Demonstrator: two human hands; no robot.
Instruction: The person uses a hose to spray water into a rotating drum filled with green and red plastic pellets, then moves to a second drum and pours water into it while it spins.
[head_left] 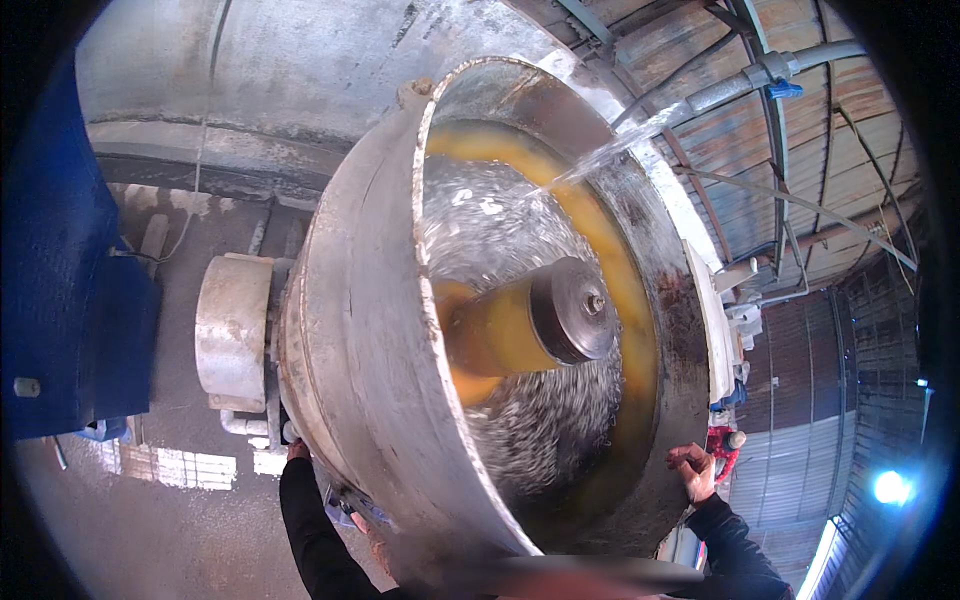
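Observation:
A large round metal tub (350, 300) tilts in front of me, with a yellow band inside its wall. Many small shiny metal pieces (545, 430), blurred as if moving, fill it under water. From the middle rises a yellow post (500, 325) with a dark metal cap (575, 308). Water (610, 155) pours in from a grey pipe (715, 97). My right hand (693, 470) is curled over the tub's right rim. Low outside the tub's left side, my left hand (298, 452) is at a white pipe fitting (290, 432); its fingers are mostly hidden.
A blue metal housing (70, 260) stands at the left. Beside the tub is a grey drum-shaped part (232, 325) with white piping (243, 424) under it. The pipe carries a blue valve handle (785, 90). A red object (722, 455) lies beyond my right hand.

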